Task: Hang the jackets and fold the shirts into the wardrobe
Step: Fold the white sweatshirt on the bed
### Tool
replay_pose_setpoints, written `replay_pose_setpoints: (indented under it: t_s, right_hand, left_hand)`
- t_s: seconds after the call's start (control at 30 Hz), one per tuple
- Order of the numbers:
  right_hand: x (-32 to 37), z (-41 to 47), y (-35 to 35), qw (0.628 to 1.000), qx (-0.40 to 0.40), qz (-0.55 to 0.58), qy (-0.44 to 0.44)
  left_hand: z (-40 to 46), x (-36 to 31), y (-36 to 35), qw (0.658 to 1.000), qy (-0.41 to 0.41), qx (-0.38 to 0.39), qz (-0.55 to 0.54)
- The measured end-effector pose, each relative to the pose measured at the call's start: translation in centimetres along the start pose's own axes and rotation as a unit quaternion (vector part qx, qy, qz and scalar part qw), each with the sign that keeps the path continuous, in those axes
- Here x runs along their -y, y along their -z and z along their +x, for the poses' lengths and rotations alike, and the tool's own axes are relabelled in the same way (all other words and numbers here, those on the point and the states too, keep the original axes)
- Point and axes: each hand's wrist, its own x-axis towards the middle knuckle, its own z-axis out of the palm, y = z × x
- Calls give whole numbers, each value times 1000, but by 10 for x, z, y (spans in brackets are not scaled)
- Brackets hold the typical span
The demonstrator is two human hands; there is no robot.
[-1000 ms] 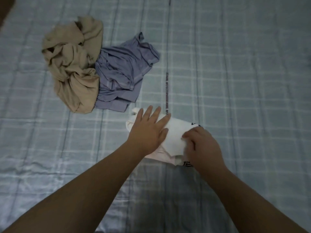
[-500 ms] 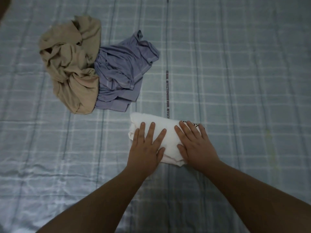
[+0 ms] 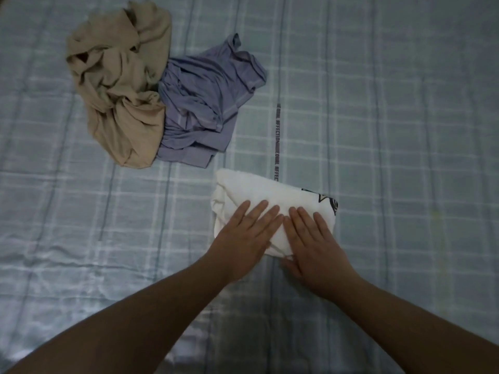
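Note:
A white shirt (image 3: pixel 259 191) with a black print at its right edge lies folded into a small packet on the bed. My left hand (image 3: pixel 243 238) rests flat on its near left part, fingers spread. Beside it, my right hand (image 3: pixel 314 241) lies flat on the near right part, fingertips nearly touching the left hand's. Both palms press down and grip nothing. Farther back on the left lie a crumpled purple shirt (image 3: pixel 205 103) and a crumpled beige shirt (image 3: pixel 118 85), touching each other.
Everything lies on a bed sheet (image 3: pixel 391 130) with a pale blue check pattern and a printed text strip running down the middle. No wardrobe, hanger or jacket is in view.
My right hand has opened from a curled grip on the white shirt's edge and now lies flat. Both hands have slid together toward the near side of the folded packet.

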Motion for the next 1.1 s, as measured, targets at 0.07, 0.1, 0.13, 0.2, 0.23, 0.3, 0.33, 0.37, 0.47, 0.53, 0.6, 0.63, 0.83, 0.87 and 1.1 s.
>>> replay_pose_setpoints:
  t_s: [0.07,0.1,0.13,0.2,0.23,0.3,0.33,0.37,0.47,0.53,0.6,0.63,0.83,0.87,1.1]
  right_hand:
    - [-3,3,-3,1000,16,-15,14]
    - [-6,6,-4,999,20,-23,22]
    - [-11,10,-4,999,22,-29,25]
    - [-20,17,-2,999,12,-28,21]
    - [-24,19,0,999,3,-22,23]
    - [-26,22,5,999,-18,-6,27]
    - [-26,23,7,999,-26,5,26]
    - [-26,24,12,999,-35,21,21]
    - [-29,29,32,992,-30,119,4]
    - [-28,28,61,981,-21,193,16]
    - [-25,21,103,969,4,246,18]
    - [-23,15,124,965,32,260,18]
    - [-27,-16,245,944,215,249,5]
    - [-28,-20,262,933,232,275,-9]
    - [10,-62,351,727,301,616,-31]
  left_hand:
    - [-3,5,-2,1000,-22,4,-3]
    - [-2,8,-3,1000,-23,9,1]
    - [1,11,-3,1000,-20,15,8]
    - [9,15,-3,999,-14,37,24]
    - [12,17,-2,998,-10,47,28]
    - [15,17,0,998,2,50,34]
    - [14,14,1,998,12,45,35]
    - [14,8,5,998,28,33,34]
    - [13,-20,19,995,98,16,29]
    - [10,-38,34,992,127,3,5]
    - [7,-46,49,990,123,-44,-51]
    - [3,-49,59,986,118,-71,-95]
    - [-28,-83,168,941,163,-13,-295]
    - [-35,-88,188,929,178,21,-323]
    - [-123,-110,320,817,267,61,-507]
